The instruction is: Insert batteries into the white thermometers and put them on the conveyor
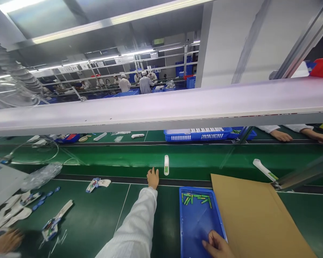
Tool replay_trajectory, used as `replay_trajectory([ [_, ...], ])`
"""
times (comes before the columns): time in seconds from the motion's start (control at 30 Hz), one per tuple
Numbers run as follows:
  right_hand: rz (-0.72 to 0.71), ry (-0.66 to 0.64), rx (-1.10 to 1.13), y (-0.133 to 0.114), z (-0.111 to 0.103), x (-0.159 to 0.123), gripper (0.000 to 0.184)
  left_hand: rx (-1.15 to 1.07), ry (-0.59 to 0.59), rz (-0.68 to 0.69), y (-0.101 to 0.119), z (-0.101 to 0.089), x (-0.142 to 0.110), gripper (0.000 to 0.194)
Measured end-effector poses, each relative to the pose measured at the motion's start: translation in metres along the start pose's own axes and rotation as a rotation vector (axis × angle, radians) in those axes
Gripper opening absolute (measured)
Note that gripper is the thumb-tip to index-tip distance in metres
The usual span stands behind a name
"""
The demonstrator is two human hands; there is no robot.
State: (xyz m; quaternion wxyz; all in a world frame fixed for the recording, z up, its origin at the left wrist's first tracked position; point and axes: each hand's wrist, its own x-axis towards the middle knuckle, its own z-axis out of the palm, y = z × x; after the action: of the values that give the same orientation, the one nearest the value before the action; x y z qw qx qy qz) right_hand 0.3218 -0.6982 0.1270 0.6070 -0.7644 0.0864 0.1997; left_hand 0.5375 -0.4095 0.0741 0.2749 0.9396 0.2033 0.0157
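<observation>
Nearest the viewer, the right hand (217, 245) is poised over the near end of a blue tray (195, 218), thumb and fingertips drawn close; whether they grip anything cannot be told. Green batteries (191, 199) lie scattered at the tray's far end, beyond this hand. Cardboard (253, 215) lies along the tray's right side. At lower left, another person's hand (6, 240) is blurred. Between it and the outstretched sleeve, a white part (52, 224) with blue and green pieces lies on the bench (97, 222); a similar part (97, 184) lies farther off.

The left hand (153, 178) extends to the belt's near edge, its fingers spread, with nothing visible in its grasp. The two hands are well apart.

On the green belt (129, 156), a white casing (166, 165) stands lengthwise to the view, green showing at its near end. It is just beyond and to the right of the left hand, not touching it, and well beyond the right hand, to its left. A second casing (265, 170) lies obliquely far to the right.

Across the belt are a blue basket (196, 135) and, at right, another person's sleeved forearms and hands (281, 135). Above runs a pale shelf (161, 104); behind it, people in white caps (145, 84) occupy the background.
</observation>
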Motion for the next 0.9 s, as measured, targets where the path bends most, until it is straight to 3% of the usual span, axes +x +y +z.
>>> replay_trajectory([
  [0.1,-0.022,-0.047,-0.026,-0.006,0.008,-0.006,0.043,0.013,0.077,0.0,-0.063,-0.028,-0.061,0.05],
  [0.2,-0.021,-0.14,-0.053,0.003,0.019,-0.011,0.044,0.014,0.094,-0.023,-0.128,-0.051,-0.136,0.043],
  [0.3,-0.034,-0.24,-0.087,0.018,0.028,-0.014,0.047,-0.009,0.075,-0.042,-0.167,-0.059,-0.205,0.041],
  [0.43,-0.098,-0.423,-0.174,0.013,0.047,-0.017,0.044,-0.057,0.057,-0.088,-0.182,-0.058,-0.268,0.042],
  [0.67,-0.193,-0.681,-0.285,-0.037,0.107,-0.031,0.041,-0.195,0.027,-0.214,-0.188,-0.067,-0.354,0.041],
  [0.77,-0.2,-0.764,-0.335,-0.037,0.131,-0.038,0.041,-0.257,0.066,-0.387,-0.211,-0.074,-0.394,0.041],
  [0.9,-0.184,-0.87,-0.462,-0.022,0.158,-0.043,0.039,-0.306,0.137,-0.747,-0.256,-0.083,-0.455,0.034],
])
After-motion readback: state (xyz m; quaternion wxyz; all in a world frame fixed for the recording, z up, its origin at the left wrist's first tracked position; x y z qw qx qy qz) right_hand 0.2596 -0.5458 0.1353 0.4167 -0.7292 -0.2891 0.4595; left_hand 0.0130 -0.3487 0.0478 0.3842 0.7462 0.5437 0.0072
